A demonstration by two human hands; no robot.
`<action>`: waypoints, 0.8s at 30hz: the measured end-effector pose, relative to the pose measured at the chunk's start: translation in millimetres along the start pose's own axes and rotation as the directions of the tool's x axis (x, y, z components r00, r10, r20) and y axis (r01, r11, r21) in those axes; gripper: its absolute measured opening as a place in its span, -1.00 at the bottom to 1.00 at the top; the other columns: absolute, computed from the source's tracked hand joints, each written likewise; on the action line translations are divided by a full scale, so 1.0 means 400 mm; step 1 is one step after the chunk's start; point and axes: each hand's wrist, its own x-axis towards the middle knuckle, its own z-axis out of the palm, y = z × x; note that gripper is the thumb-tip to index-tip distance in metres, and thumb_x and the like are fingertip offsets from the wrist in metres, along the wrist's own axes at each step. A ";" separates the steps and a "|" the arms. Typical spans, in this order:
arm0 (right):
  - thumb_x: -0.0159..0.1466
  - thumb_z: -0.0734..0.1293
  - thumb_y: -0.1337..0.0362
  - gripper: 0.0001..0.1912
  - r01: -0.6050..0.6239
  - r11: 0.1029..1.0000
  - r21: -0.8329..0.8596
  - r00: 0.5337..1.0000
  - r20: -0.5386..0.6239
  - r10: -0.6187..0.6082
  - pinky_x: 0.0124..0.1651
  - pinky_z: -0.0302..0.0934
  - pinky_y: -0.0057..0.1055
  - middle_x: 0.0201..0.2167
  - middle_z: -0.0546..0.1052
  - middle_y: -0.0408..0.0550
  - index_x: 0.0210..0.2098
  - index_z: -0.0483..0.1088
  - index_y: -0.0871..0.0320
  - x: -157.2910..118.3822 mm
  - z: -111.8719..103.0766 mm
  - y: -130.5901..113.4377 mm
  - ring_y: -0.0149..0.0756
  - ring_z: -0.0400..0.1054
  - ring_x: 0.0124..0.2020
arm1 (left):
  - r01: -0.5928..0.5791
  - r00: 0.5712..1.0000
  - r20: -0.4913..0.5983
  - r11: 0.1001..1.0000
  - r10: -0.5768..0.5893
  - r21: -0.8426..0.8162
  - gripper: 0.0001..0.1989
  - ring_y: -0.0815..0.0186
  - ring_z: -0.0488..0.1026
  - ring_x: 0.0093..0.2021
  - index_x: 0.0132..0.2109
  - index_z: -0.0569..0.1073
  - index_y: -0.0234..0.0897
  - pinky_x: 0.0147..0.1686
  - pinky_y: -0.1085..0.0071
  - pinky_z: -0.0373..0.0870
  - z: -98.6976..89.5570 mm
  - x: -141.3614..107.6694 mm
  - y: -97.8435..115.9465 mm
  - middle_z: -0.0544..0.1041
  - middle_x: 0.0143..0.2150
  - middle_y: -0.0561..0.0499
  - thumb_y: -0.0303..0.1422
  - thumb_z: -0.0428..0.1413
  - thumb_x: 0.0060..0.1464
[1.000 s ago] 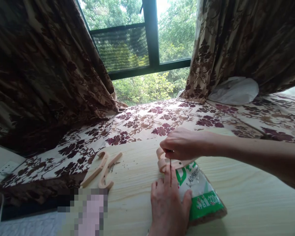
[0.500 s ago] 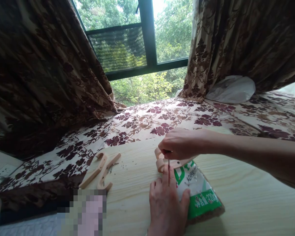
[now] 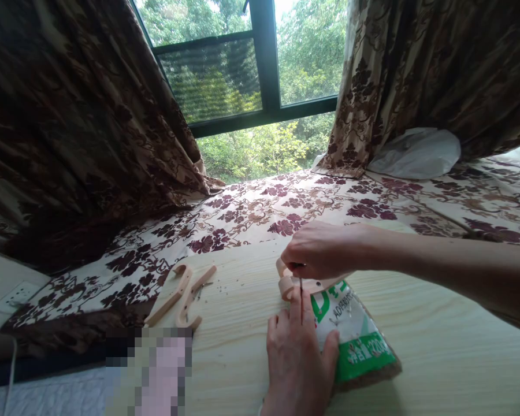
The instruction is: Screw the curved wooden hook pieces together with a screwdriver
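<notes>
My right hand (image 3: 314, 249) is closed in a fist above a curved pale wooden piece (image 3: 286, 288). Below the fist shows a thin metal shaft (image 3: 301, 284); the handle is hidden in my fingers, so the kind of tool cannot be told. My left hand (image 3: 299, 346) lies palm down with fingers stretched forward, fingertips against the wooden piece beside the shaft. Its thumb is spread to the right over a green and white printed packet (image 3: 355, 335). The wooden piece, with a dark hole in it, rests at the packet's far edge.
Two similar curved wooden pieces (image 3: 171, 297) (image 3: 190, 300) lie on the pale wooden board (image 3: 442, 323) at left, with small screws (image 3: 205, 284) nearby. Behind are a floral cloth (image 3: 251, 214), a white plastic bag (image 3: 418, 153), curtains and a window. A blurred patch covers the lower left.
The whole view has shifted slightly, so the scene sits a little farther right. Both hands keep nearly the same pose around the wooden piece and shaft.
</notes>
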 end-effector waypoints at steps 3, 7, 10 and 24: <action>0.19 0.23 0.33 -0.80 -0.060 0.998 -0.029 0.998 -0.023 0.059 -0.53 -0.18 -0.40 -0.63 0.38 -0.08 -0.40 0.50 0.22 0.002 0.000 0.004 -0.45 -0.07 -0.64 | 0.000 1.000 -0.002 1.000 0.000 0.003 -0.40 0.14 0.39 -0.02 0.26 0.15 -0.31 -0.08 0.23 0.35 -0.003 0.000 -0.001 0.15 0.32 -0.12 -0.16 -0.01 0.13; 0.19 0.28 0.33 -0.80 -0.012 1.000 -0.015 1.000 0.005 0.012 -0.51 -0.16 -0.40 -0.54 0.43 -0.08 -0.23 0.50 0.16 -0.006 -0.019 -0.003 -0.43 0.03 -0.59 | -0.004 1.000 0.003 1.000 0.004 -0.001 -0.39 0.15 0.39 -0.01 0.27 0.14 -0.30 -0.07 0.22 0.35 0.000 -0.002 -0.002 0.15 0.31 -0.10 -0.15 -0.01 0.13; 0.21 0.25 0.37 -0.81 0.053 0.999 0.011 0.998 0.041 -0.053 -0.50 -0.15 -0.40 -0.49 0.46 -0.07 -0.27 0.50 0.15 -0.009 -0.022 -0.006 -0.44 0.07 -0.57 | 0.030 0.999 -0.014 1.000 -0.030 -0.005 -0.39 0.14 0.38 -0.01 0.26 0.15 -0.30 -0.06 0.21 0.33 0.005 -0.001 0.004 0.16 0.31 -0.09 -0.18 0.01 0.10; 0.21 0.24 0.34 -0.84 0.051 0.999 0.009 0.999 0.017 -0.051 -0.49 -0.15 -0.39 -0.46 0.46 -0.10 -0.33 0.47 0.11 -0.015 -0.016 0.006 -0.44 0.05 -0.56 | 0.022 0.996 -0.089 0.995 -0.013 0.098 -0.41 0.12 0.37 -0.02 0.24 0.19 -0.32 -0.08 0.18 0.35 0.022 -0.004 0.006 0.18 0.29 -0.14 -0.25 0.02 0.07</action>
